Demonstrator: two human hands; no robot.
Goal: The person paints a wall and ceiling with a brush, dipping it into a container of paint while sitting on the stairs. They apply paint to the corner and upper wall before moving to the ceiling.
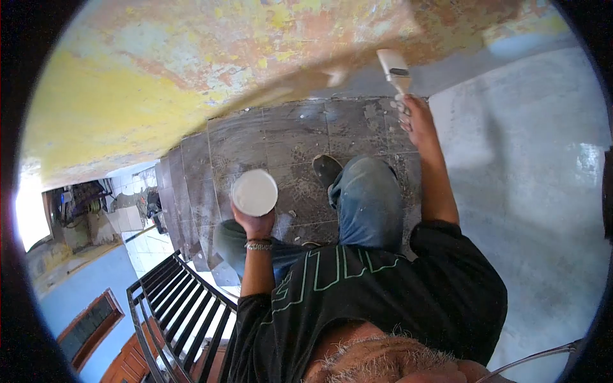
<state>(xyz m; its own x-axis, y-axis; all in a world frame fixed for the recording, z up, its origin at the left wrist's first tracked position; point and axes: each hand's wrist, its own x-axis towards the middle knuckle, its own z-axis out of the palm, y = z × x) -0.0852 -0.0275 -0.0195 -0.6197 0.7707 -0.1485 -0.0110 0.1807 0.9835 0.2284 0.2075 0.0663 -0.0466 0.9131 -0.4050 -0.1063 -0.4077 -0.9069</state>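
My right hand [414, 118] grips the handle of a wide paintbrush [394, 69], its fingers wrapped round it. The pale bristles overlap the lower part of the patchy yellow and orange wall [211, 57], close to the corner. My left hand [255, 225] holds up a round tub [255, 193] from below, over my bent leg. White stuff fills the view into the tub's top. Pale smears show on the fingers of my right hand.
Grey floor tiles [287, 131] with smudges and white specks lie between my legs and the wall. A whitish-grey wall [523, 140] rises on my right. Black metal railing [185, 306] stands at the lower left, with a wooden door [131, 359] beyond it.
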